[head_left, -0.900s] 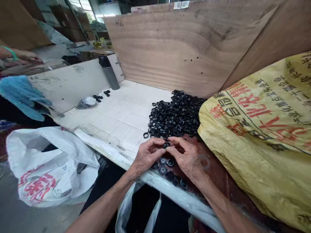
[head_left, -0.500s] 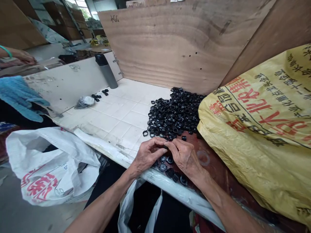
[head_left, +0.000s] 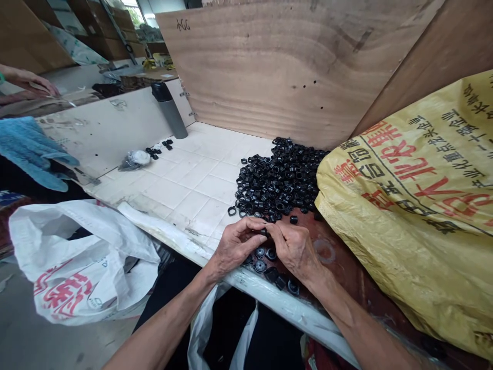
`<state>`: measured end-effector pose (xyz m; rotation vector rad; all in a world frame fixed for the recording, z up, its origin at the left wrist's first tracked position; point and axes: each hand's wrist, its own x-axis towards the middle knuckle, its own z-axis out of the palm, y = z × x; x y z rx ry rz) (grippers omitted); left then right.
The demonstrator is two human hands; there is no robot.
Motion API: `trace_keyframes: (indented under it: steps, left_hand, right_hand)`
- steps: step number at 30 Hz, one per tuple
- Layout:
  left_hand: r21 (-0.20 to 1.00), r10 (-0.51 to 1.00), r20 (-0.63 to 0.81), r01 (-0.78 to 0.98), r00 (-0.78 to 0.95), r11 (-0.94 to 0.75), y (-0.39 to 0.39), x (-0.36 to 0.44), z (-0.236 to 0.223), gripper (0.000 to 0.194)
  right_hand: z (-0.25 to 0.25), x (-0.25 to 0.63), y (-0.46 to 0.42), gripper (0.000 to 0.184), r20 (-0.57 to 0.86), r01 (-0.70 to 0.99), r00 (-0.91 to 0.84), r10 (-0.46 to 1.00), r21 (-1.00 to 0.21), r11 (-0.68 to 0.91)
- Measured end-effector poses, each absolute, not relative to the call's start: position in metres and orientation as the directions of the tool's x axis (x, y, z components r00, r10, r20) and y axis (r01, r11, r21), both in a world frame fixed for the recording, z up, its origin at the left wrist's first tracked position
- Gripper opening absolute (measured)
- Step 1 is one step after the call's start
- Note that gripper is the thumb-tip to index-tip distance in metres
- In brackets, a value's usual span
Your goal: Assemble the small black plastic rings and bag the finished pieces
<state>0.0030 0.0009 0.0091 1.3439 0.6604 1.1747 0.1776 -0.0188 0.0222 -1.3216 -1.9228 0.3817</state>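
My left hand and my right hand meet at the fingertips above the table's front edge. Between them is a small black plastic part, mostly covered by the fingers, so its exact shape is hidden. Both hands are closed in a pinch around it. Just below lie several round black caps with grey inner faces, some tipped on their sides. Beyond the fingers spreads a large heap of small black plastic rings; a single ring sits at its near left edge.
A yellow printed sack leans in from the right. Upright wooden boards close off the back. A grey bottle and a small plastic bag stand on the left. A white bag hangs lower left. Another person's hand shows far left.
My hands stay pinched together at the same place with only slight finger movement. The view has shifted a little. The other person's hand at far left has changed its pose.
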Motion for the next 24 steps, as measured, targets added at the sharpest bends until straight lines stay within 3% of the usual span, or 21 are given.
trace_keyframes:
  steps: [6,9,12,16,20,24]
  left_hand:
    - [0.957,0.945,0.197,-0.261,0.262,-0.127,0.001,0.003,0.008,0.017]
    - [0.961,0.947,0.193,-0.247,0.256,-0.129,0.002,0.003,0.005,0.017]
    - [0.963,0.947,0.211,-0.218,0.243,-0.158,0.003,0.002,0.004,0.016]
    - [0.970,0.954,0.195,-0.192,0.228,-0.153,0.003,0.001,0.005,0.017]
    - [0.973,0.960,0.173,-0.189,0.221,-0.132,0.002,0.001,0.005,0.018]
    - [0.967,0.958,0.175,-0.221,0.227,-0.125,0.002,0.001,0.005,0.018]
  right_hand:
    - [0.026,0.176,-0.022,0.020,0.402,0.513,-0.141,0.905,-0.752,0.414]
    - [0.025,0.178,-0.022,0.016,0.459,0.550,-0.180,0.870,-0.686,0.476]
    - [0.022,0.179,-0.022,0.035,0.450,0.619,-0.184,0.874,-0.638,0.459]
    - [0.024,0.179,-0.023,0.022,0.398,0.568,-0.149,0.905,-0.715,0.408]
    - [0.029,0.177,-0.023,0.031,0.392,0.576,-0.169,0.904,-0.705,0.414]
    - [0.032,0.177,-0.022,0.020,0.378,0.570,-0.162,0.912,-0.719,0.399]
